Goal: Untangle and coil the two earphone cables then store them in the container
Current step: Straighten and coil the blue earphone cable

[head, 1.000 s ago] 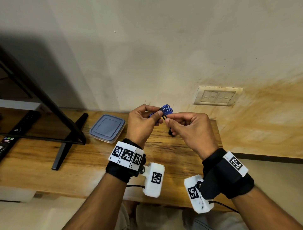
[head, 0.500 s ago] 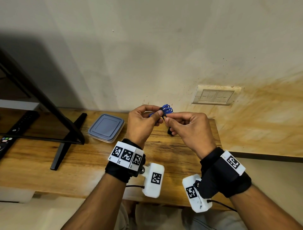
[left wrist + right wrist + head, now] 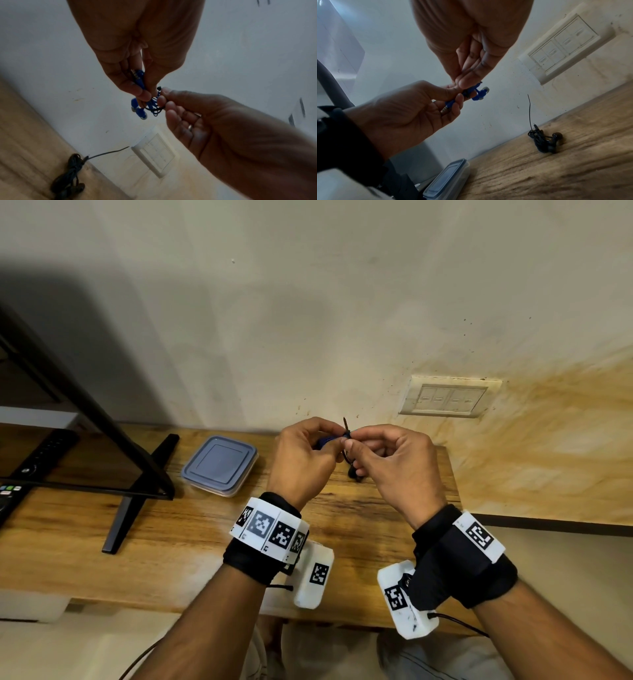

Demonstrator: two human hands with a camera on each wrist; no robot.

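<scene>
My left hand [image 3: 329, 441] grips the coiled blue earphone [image 3: 139, 86] just above the table, its plug and earbuds [image 3: 480, 94] sticking out of the fingers. A thin black tie [image 3: 157, 102] is wound round the blue coil. My right hand [image 3: 349, 440] pinches that tie between thumb and forefinger, and its end [image 3: 346, 424] points up. The black earphone [image 3: 544, 140] lies bundled on the wooden table [image 3: 370, 508] under my hands, a stiff black tie end standing up from it. The grey-lidded container [image 3: 219, 465] sits shut to the left.
A monitor on a black stand [image 3: 137, 474] fills the left side, with a remote [image 3: 10, 491] beneath it. A switch plate [image 3: 447, 398] is on the wall close behind. The table's right edge [image 3: 452, 474] ends just beyond my right hand.
The blue loops that showed above my fingers are now tucked into my left hand. A black tie end now sticks up between the hands, which stay close together.
</scene>
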